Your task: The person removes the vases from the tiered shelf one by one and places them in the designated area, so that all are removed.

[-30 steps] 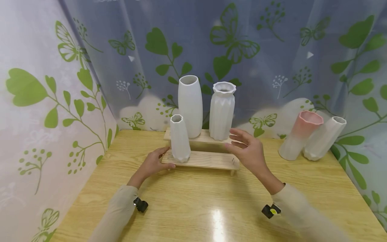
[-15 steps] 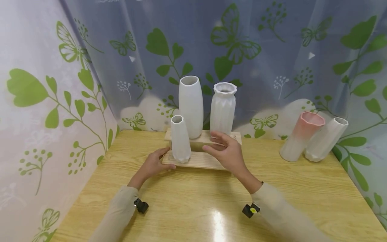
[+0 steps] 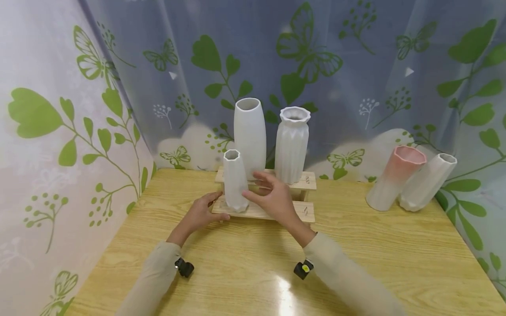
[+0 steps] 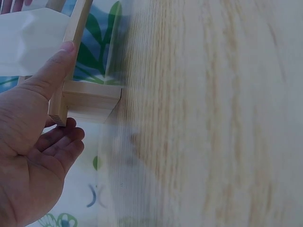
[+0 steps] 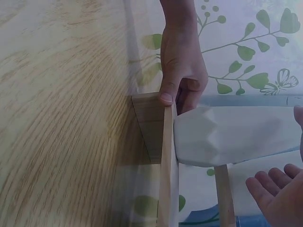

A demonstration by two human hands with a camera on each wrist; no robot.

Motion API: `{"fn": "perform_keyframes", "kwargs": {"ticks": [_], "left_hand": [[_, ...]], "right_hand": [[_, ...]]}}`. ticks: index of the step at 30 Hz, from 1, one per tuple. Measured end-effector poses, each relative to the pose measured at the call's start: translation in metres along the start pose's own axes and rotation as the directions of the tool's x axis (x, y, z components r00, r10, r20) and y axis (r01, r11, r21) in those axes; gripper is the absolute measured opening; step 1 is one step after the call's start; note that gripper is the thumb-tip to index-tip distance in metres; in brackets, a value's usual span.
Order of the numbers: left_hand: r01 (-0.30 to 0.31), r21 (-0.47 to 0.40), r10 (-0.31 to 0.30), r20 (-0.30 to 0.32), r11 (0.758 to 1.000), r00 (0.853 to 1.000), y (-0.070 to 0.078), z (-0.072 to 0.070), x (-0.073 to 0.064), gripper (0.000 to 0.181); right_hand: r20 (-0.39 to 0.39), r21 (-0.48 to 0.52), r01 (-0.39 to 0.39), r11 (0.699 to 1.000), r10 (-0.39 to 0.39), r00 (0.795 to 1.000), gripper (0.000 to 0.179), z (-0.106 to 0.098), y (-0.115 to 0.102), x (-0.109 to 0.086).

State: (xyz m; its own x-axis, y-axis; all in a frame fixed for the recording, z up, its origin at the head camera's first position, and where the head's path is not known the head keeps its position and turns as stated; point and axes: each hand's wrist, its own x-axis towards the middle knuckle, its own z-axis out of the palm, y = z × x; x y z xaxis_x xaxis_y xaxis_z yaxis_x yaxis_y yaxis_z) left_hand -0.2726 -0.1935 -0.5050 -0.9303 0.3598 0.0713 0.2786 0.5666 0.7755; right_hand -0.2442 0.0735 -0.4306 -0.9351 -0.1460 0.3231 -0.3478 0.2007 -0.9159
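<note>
Steadying the two-tier wooden stand (image 3: 306, 211) looks like the left hand's (image 3: 199, 215) part: it grips the left end of the lower tier, thumb at the front edge and fingers curled behind the board's end. The small faceted white vase (image 3: 236, 184) stands upright on that tier, close to its left end. Beside it the right hand (image 3: 274, 199) hovers, fingers loosely bowed and parted from the thumb, holding nothing; the thumb tip meets the vase's outline in the head view, but I cannot tell whether it touches.

The step in hand reads as a reach for this small vase. If so, the next move calls for a light pinch on its lower body while the left hand holds the board still.

On the upper tier stand a tall smooth white vase (image 3: 250, 136), partly hidden by the small one, and, further right, a ruffled-rim white vase (image 3: 291, 149). Either could be knocked by the right fingers. Toward the tabletop's (image 3: 237, 272) back right corner, well apart from the stand, a pink-and-white vase (image 3: 391, 180) and a slim white vase (image 3: 427, 184) appear tilted rightward, just beside each other.
</note>
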Motion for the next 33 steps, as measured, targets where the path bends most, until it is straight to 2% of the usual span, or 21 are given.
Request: {"fn": "perform_keyframes", "kwargs": {"ticks": [16,27,33], "left_hand": [[-0.003,0.001,0.003,0.004,1.000,1.000,0.000,-0.001,0.000,0.092],[-0.016,0.022,0.016,-0.001,1.000,1.000,-0.001,-0.001,0.001,0.091],[-0.007,0.013,0.007,0.004,1.000,1.000,-0.001,-0.001,0.000,0.092]], "right_hand": [[-0.036,-0.024,-0.005,1.000,0.004,0.999,0.060,0.032,0.002,0.011],[-0.056,-0.091,-0.004,0.996,-0.001,0.998,0.069,0.040,0.001,0.013],[-0.075,-0.095,0.019,0.995,-0.026,0.997,0.066,0.043,0.003,0.013]]}}
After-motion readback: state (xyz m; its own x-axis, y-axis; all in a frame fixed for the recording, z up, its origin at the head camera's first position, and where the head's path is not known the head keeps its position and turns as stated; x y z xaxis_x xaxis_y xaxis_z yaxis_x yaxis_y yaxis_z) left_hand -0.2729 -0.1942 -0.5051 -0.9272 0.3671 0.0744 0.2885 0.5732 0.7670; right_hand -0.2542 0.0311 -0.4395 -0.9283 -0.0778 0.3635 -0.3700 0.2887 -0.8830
